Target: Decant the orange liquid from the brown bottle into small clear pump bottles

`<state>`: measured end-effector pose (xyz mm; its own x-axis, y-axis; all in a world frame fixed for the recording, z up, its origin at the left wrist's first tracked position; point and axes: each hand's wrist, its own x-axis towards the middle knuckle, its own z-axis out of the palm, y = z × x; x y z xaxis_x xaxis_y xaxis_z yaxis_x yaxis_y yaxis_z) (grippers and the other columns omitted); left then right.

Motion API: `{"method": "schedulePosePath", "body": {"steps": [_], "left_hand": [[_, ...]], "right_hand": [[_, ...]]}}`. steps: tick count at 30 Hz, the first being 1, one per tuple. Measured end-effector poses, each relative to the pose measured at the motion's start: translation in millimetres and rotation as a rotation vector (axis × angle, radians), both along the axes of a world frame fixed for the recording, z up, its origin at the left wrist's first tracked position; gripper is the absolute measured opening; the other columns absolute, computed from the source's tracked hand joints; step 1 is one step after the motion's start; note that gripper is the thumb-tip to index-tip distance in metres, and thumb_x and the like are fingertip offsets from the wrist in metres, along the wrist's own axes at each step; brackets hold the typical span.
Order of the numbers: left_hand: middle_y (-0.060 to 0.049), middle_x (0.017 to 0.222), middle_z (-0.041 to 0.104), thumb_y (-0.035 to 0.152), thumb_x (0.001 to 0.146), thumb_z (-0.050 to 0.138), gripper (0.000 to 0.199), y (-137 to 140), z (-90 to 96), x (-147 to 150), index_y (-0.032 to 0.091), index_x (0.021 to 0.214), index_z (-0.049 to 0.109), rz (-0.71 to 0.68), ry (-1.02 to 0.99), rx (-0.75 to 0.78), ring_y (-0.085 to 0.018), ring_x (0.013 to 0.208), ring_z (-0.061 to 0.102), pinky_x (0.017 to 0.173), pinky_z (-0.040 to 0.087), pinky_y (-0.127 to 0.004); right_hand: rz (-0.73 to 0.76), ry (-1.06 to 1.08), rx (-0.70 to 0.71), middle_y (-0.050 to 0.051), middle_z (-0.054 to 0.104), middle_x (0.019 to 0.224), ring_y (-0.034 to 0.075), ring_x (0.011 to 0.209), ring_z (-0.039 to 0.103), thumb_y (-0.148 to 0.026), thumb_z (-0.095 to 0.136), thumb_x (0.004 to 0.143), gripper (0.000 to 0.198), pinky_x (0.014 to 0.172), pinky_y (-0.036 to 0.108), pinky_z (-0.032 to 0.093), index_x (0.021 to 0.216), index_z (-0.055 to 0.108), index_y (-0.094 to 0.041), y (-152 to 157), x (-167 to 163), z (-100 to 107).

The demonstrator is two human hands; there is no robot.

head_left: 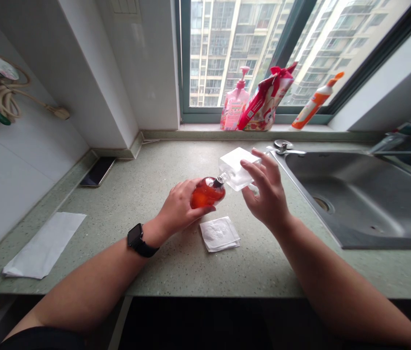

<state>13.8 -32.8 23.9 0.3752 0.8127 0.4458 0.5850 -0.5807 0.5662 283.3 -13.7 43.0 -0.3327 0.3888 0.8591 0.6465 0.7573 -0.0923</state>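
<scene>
My left hand (181, 204) is wrapped round an amber bottle (207, 193), which leans to the right with its dark neck up. In my right hand (269, 194) is a clear, square-sided bottle (235, 165), tipped so that its mouth points down and left. The two necks meet, or nearly so; I cannot tell whether they touch. My right thumb and fingers hold the clear bottle by its right side. Below the bottles a folded white tissue (220, 234) lies on the speckled counter (176, 262).
To the right is a steel sink (369, 194). On the windowsill stand a pink pump bottle (234, 107), a red bag (267, 102) and an orange-and-white bottle (313, 106). At the left lie a phone (98, 171) and a sheet of white paper (47, 245).
</scene>
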Motion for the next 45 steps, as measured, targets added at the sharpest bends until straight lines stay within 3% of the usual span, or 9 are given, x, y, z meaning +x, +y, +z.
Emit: {"method": "schedulePosePath", "body": {"steps": [9, 19, 23, 29, 36, 45], "left_hand": [[-0.014, 0.138, 0.072, 0.059, 0.090, 0.083, 0.073, 0.2, -0.5, -0.2, 0.022, 0.147, 0.056, -0.003, -0.002, 0.017, -0.033, 0.123, 0.069, 0.109, 0.053, -0.054], [-0.013, 0.134, 0.073, 0.059, 0.090, 0.084, 0.071, 0.0, 0.4, 0.5, 0.023, 0.145, 0.057, -0.013, -0.018, 0.016, -0.033, 0.122, 0.069, 0.109, 0.054, -0.054], [-0.013, 0.135, 0.072, 0.059, 0.090, 0.084, 0.072, 0.1, 0.6, 0.2, 0.023, 0.146, 0.056, -0.006, -0.010, 0.008, -0.033, 0.122, 0.069, 0.109, 0.054, -0.054], [-0.014, 0.140, 0.071, 0.059, 0.090, 0.083, 0.072, -0.3, 0.2, -0.6, 0.024, 0.147, 0.055, -0.003, -0.001, -0.004, -0.034, 0.125, 0.068, 0.110, 0.053, -0.055], [-0.013, 0.140, 0.071, 0.060, 0.091, 0.083, 0.071, -0.1, -0.3, 0.0, 0.025, 0.146, 0.056, 0.001, -0.006, -0.001, -0.034, 0.124, 0.068, 0.110, 0.053, -0.054], [-0.013, 0.141, 0.070, 0.060, 0.091, 0.082, 0.071, -1.1, 1.5, 0.3, 0.025, 0.147, 0.055, -0.002, -0.009, -0.019, -0.034, 0.126, 0.068, 0.111, 0.052, -0.054]], "right_hand": [[-0.018, -0.026, 0.009, 0.007, 0.044, 0.168, 0.035, 0.147, 0.057, 0.005, 0.056, 0.086, 0.096, 0.107, 0.059, 0.064, 0.166, 0.038, -0.046, 0.3, 1.7, 0.9], [0.010, -0.030, -0.047, 0.007, 0.040, 0.170, 0.040, 0.149, 0.053, 0.001, 0.053, 0.076, 0.098, 0.102, 0.063, 0.065, 0.165, 0.039, -0.040, -6.4, 1.3, 5.5], [0.020, -0.041, -0.077, 0.010, 0.038, 0.171, 0.043, 0.151, 0.050, -0.009, 0.058, 0.084, 0.089, 0.099, 0.066, 0.066, 0.165, 0.038, -0.039, -9.2, 1.3, 7.4], [-0.017, -0.028, -0.063, 0.015, 0.042, 0.168, 0.043, 0.143, 0.058, -0.031, 0.078, 0.092, 0.081, 0.098, 0.065, 0.066, 0.163, 0.041, -0.038, -8.6, -1.0, 6.2], [-0.053, -0.021, -0.053, 0.011, 0.040, 0.169, 0.042, 0.147, 0.055, -0.031, 0.076, 0.094, 0.078, 0.110, 0.066, 0.059, 0.163, 0.043, -0.041, -8.3, -2.3, 4.5], [-0.046, -0.006, -0.038, 0.009, 0.042, 0.167, 0.040, 0.148, 0.054, -0.027, 0.076, 0.095, 0.082, 0.112, 0.064, 0.060, 0.167, 0.040, -0.045, -9.8, -4.7, 5.6]]}}
